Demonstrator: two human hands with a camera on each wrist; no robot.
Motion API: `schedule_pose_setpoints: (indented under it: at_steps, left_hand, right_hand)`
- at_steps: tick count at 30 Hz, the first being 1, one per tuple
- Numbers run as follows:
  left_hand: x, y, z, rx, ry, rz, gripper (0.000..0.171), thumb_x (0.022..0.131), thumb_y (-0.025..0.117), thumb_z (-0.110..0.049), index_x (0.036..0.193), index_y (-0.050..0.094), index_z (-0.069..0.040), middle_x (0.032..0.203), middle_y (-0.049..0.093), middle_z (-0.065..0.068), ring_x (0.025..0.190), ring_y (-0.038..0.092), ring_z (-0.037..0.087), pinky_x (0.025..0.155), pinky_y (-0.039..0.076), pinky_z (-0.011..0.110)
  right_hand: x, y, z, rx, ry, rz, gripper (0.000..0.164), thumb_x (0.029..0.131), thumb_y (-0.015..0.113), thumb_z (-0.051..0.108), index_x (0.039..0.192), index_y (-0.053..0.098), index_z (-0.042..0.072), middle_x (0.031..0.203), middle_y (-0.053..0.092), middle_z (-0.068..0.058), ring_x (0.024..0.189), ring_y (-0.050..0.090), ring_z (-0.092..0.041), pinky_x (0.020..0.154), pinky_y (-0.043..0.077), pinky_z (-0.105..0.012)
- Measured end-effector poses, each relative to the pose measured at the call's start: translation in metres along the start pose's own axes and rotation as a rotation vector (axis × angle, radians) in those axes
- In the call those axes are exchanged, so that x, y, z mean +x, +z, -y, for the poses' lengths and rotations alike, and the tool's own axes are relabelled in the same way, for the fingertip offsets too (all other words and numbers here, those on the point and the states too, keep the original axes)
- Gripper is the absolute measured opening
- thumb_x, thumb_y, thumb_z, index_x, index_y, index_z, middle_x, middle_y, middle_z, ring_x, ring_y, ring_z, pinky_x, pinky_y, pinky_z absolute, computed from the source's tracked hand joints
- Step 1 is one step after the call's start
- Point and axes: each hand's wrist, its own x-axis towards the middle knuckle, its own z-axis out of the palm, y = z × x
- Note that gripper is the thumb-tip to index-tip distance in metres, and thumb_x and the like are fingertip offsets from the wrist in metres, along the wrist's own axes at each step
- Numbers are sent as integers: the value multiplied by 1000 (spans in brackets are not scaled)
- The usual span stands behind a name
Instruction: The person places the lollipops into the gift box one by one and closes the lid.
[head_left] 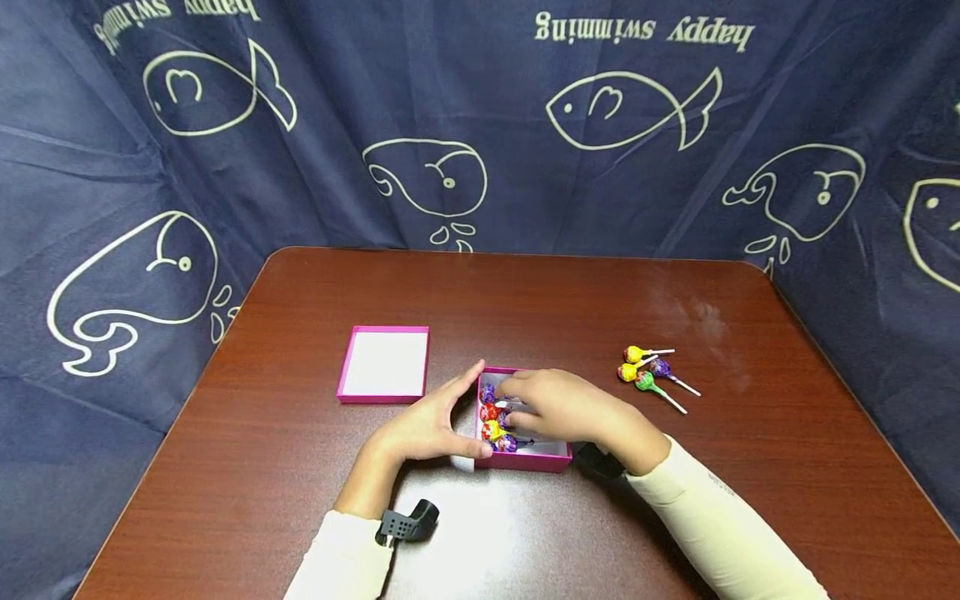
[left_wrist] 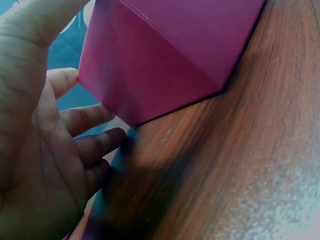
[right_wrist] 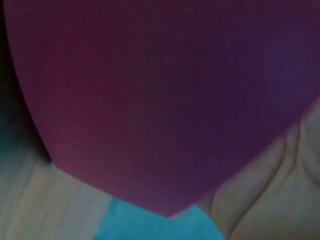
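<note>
In the head view, a pink box (head_left: pixel 525 461) with a pale inside holds several wrapped lollipops (head_left: pixel 492 430) along its left side, in red, yellow and purple. My left hand (head_left: pixel 427 427) grips the box's left end, thumb at the near corner and fingers toward the far one. The left wrist view shows its fingertips (left_wrist: pixel 102 112) against the pink wall. My right hand (head_left: pixel 558 404) reaches into the box over the lollipops, fingers and thumb bent down. A white stick shows between them; I cannot tell whether they pinch it. A pink wall (right_wrist: pixel 150 100) fills most of the right wrist view.
A pink lid (head_left: pixel 386 364) with a white inside lies left of the box. Several more lollipops (head_left: pixel 647 375), yellow, green and purple, lie to the right on the brown table (head_left: pixel 525 300). A dark blue curtain (head_left: pixel 510 200) with fish drawings hangs behind the table.
</note>
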Motion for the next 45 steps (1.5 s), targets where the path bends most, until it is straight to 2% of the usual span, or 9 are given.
schedule_pose_setpoints:
  at_steps: [4, 8, 13, 19, 27, 32, 38, 45]
  left_hand:
    - [1, 0, 0, 0, -6, 2, 114, 73, 88, -38, 160, 18, -13, 163, 22, 6, 147, 21, 19, 119, 18, 43]
    - [1, 0, -1, -2, -10, 4, 114, 73, 88, -39, 160, 19, -13, 163, 23, 6, 147, 21, 20, 119, 18, 44]
    - [0, 0, -1, 3, -17, 0, 115, 72, 88, -39, 160, 18, -15, 163, 23, 4, 147, 21, 18, 119, 18, 42]
    - [1, 0, 0, 8, -13, -6, 115, 72, 88, -39, 160, 19, -14, 162, 23, 4, 147, 21, 19, 119, 18, 42]
    - [0, 1, 0, 9, -17, -2, 115, 72, 88, -40, 160, 18, -15, 163, 21, 3, 148, 20, 18, 119, 17, 42]
    - [0, 0, 0, 10, -22, -3, 115, 72, 88, -40, 160, 18, -16, 163, 21, 3, 148, 20, 18, 119, 17, 43]
    - [0, 1, -1, 14, -21, -4, 115, 72, 88, -41, 160, 18, -17, 163, 21, 2, 148, 19, 17, 119, 18, 42]
    - [0, 0, -2, 6, -12, -3, 114, 73, 88, -38, 160, 18, -14, 163, 22, 4, 148, 20, 18, 119, 17, 42]
  right_hand:
    - [-6, -11, -5, 51, -9, -85, 24, 92, 70, 19, 113, 69, 7, 103, 69, -4, 90, 66, -17, 82, 53, -39]
    - [-16, -23, -15, 54, 19, -189, 21, 92, 70, 16, 110, 70, 6, 103, 70, -4, 92, 65, -16, 82, 53, -38]
    - [-33, -38, -33, 40, 106, -293, 20, 91, 70, 14, 108, 69, 4, 101, 70, -6, 86, 65, -16, 78, 53, -39]
    - [-59, -48, -63, 29, 236, -377, 16, 91, 69, 9, 106, 69, 5, 100, 71, -8, 85, 65, -20, 76, 51, -42]
    - [-93, -49, -94, 11, 376, -383, 14, 89, 71, 7, 103, 69, 4, 98, 70, -10, 81, 63, -22, 73, 50, -44]
    - [-109, -46, -107, -8, 422, -342, 15, 88, 71, 5, 101, 68, 1, 93, 69, -11, 79, 63, -25, 71, 49, -45]
    - [-126, -43, -117, -60, 488, -294, 23, 84, 73, 5, 104, 65, -4, 96, 68, -20, 85, 64, -35, 76, 48, -54]
    - [-136, -33, -128, -64, 519, -261, 17, 83, 75, 5, 97, 66, 1, 83, 65, -8, 76, 60, -26, 69, 46, -49]
